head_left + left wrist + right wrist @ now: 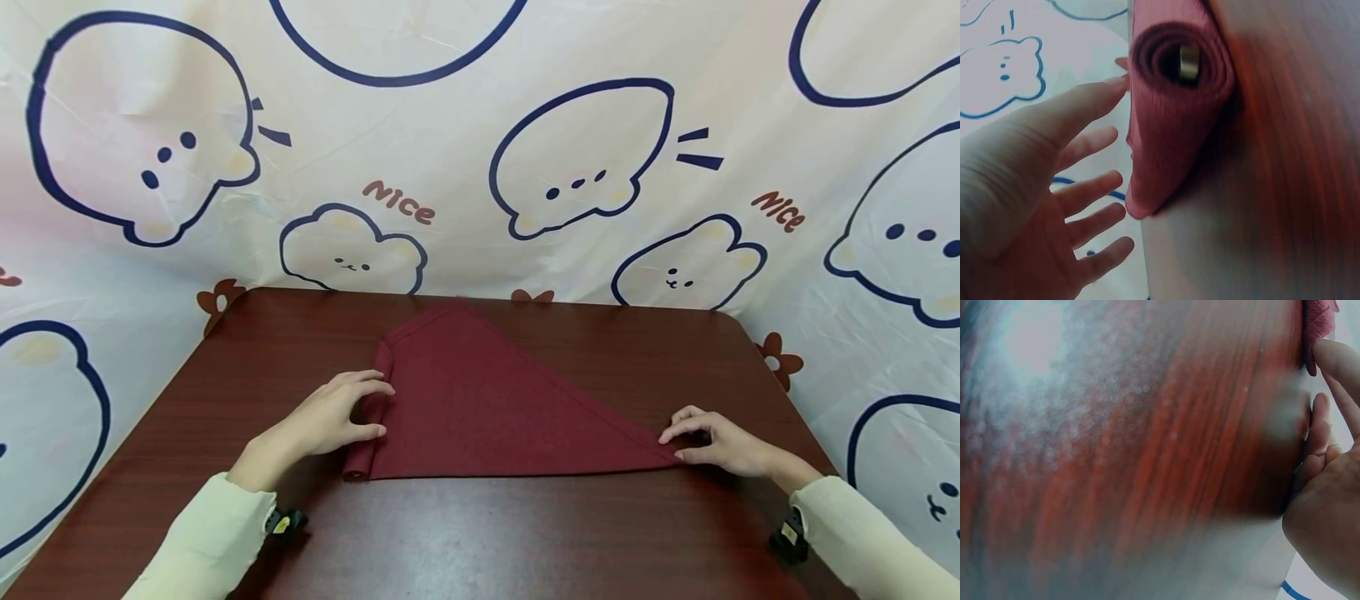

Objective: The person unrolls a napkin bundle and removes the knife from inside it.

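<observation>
A dark red cloth [487,400] lies spread on the table, its left side wound into a narrow roll [366,442] and its right side tapering to a point. My left hand [330,412] is at the roll, fingers spread apart and fingertips over its upper side. The left wrist view shows the spiral end of the roll [1147,65], with a small yellowish patch in its hollow. At the tapered corner, my right hand [720,442] rests thumb and forefinger tips on the cloth, a little apart. In the right wrist view the thumb touches the cloth's edge [1319,325].
The table [487,542] is dark brown wood with rounded back corners. A pale curtain [465,150] with blue cartoon outlines hangs behind it and along both sides. Both sleeves carry a small black wrist camera [287,523].
</observation>
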`<state>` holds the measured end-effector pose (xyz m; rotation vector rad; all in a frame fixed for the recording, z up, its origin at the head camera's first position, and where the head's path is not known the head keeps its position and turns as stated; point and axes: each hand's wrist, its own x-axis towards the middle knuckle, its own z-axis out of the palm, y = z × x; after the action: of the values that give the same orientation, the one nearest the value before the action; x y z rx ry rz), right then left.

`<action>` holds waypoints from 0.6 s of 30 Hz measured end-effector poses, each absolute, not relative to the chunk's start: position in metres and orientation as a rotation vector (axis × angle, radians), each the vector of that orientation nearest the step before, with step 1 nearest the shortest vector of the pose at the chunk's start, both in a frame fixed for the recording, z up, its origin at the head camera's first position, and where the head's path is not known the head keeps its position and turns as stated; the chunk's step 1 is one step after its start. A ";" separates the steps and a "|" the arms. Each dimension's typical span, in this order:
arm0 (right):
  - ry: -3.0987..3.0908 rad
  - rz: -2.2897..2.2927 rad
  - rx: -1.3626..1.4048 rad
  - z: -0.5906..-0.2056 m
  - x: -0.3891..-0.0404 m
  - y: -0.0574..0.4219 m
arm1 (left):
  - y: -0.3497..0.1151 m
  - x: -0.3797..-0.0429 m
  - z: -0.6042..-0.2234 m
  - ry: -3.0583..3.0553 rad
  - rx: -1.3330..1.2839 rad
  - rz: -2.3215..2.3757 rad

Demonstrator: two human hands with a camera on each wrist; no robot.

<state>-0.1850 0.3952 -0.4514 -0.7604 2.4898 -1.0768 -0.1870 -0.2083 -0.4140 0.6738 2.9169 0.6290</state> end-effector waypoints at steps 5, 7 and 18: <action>2.494 -1.070 -0.757 -0.450 -0.185 0.394 | -0.202 -0.187 -0.415 2.876 0.677 0.559; 2.495 -1.067 -0.752 -0.450 -0.185 0.394 | -0.201 -0.186 -0.417 2.871 0.675 0.538; 2.478 -1.075 -0.745 -0.450 -0.185 0.395 | -0.206 -0.185 -0.421 2.867 0.654 0.527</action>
<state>-0.1849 0.3950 -0.4502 -0.7450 2.4777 -1.0746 -0.1851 -0.2055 -0.4213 0.6541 2.8667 0.5270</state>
